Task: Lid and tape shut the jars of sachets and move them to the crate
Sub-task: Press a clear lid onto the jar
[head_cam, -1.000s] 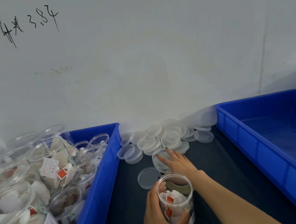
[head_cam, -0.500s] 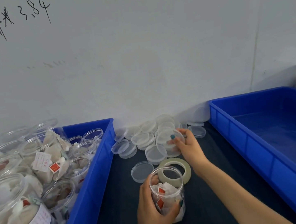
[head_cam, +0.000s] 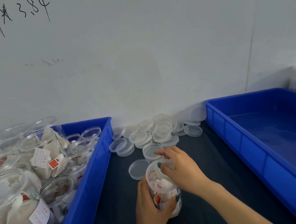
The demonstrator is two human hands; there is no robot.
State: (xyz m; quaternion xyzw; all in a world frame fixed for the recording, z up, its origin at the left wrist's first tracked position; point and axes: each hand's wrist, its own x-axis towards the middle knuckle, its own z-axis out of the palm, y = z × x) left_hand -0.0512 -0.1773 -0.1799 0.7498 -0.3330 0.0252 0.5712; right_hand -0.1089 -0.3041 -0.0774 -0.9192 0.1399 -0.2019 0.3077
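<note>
Head view: left hand (head_cam: pixel 150 207) grips the clear jar (head_cam: pixel 163 188) of sachets (head_cam: pixel 164 183) around its lower wall, fingers wrapped. Right hand (head_cam: pixel 182 169) sits over the jar mouth, thumb and fingers curled on a clear lid (head_cam: pixel 151 167) at the rim; seating cannot be determined. Jar stands tilted on the dark mat (head_cam: pixel 216 168) between both hands. Loose lids (head_cam: pixel 162 131) lie beyond the right hand. Blue crate (head_cam: pixel 256 140) lies right of the right hand. Second blue crate (head_cam: pixel 95 175), left of the left hand, holds open jars (head_cam: pixel 42 156).
</note>
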